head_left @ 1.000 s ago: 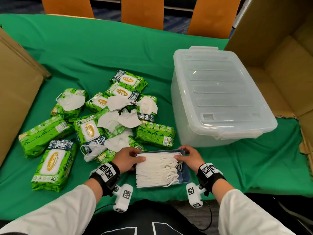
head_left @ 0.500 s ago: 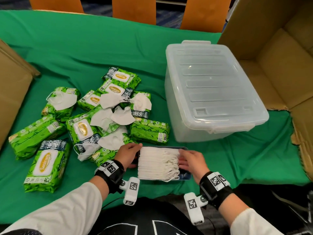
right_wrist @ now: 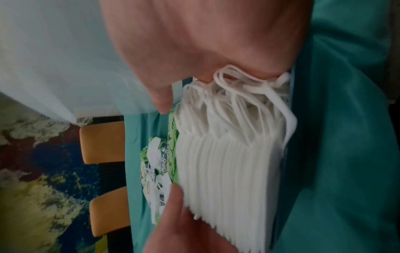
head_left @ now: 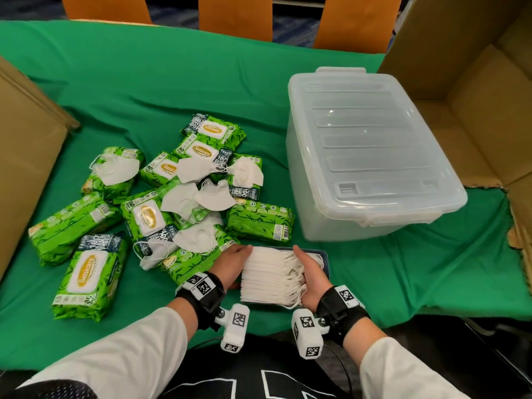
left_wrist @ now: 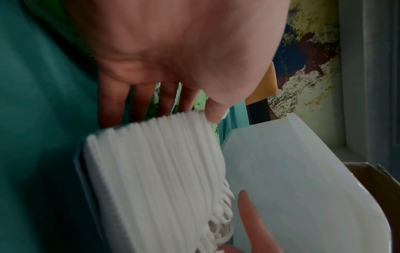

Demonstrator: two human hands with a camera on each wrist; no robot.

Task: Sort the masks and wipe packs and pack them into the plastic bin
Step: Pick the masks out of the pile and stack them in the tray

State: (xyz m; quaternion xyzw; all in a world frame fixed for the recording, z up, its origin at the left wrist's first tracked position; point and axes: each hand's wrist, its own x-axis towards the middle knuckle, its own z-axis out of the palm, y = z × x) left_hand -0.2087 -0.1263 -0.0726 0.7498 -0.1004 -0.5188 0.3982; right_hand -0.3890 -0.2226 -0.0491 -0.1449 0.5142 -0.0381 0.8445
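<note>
A stack of white masks (head_left: 267, 277) stands on edge in a shallow blue tray (head_left: 325, 256) at the table's near edge. My left hand (head_left: 233, 262) lies flat against the stack's left side, fingers straight, thumb tip at its top edge (left_wrist: 213, 113). My right hand (head_left: 311, 269) presses its palm on the ear loops (right_wrist: 249, 89) on the right side. The clear plastic bin (head_left: 368, 156) stands behind the tray at the right with its lid on. Several green wipe packs (head_left: 259, 221) lie in a heap to the left, with loose masks (head_left: 198, 237) on them.
A green cloth (head_left: 144, 90) covers the table. An open cardboard box (head_left: 475, 82) stands right of the bin, and another cardboard flap (head_left: 26, 156) lies at the far left. Orange chair backs (head_left: 236, 12) line the far edge.
My right hand has slid from the tray's far right corner onto the ear-loop side of the stack. The left hand stays at the stack's left side.
</note>
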